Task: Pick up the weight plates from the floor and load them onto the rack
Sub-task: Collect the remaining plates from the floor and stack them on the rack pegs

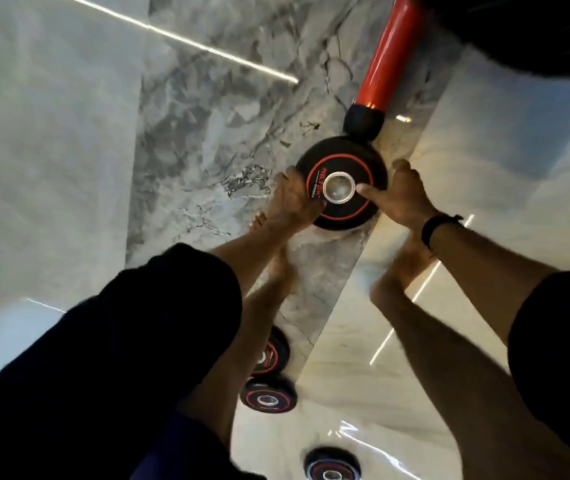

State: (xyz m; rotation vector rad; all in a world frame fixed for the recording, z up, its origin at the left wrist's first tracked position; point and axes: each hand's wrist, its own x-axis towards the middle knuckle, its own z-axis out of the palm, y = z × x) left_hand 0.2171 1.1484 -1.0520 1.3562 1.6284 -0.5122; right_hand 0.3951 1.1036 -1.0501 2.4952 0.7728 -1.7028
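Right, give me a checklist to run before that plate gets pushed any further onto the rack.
1. Both hands on the plate: ok. The left hand and the right hand hold the weight plate at opposite edges.
2. Grip firm: cannot tell; the fingers behind the plate are hidden.
3. Hole lined up with the peg: ok. A metal peg end shows in the plate's centre ring.
4. Plate fully seated against the rack's red post: cannot tell from this angle.
5. Feet out from under: not ok. Bare feet stand just below the plate.
6. Plates left on the floor: not ok. Three more plates lie there.
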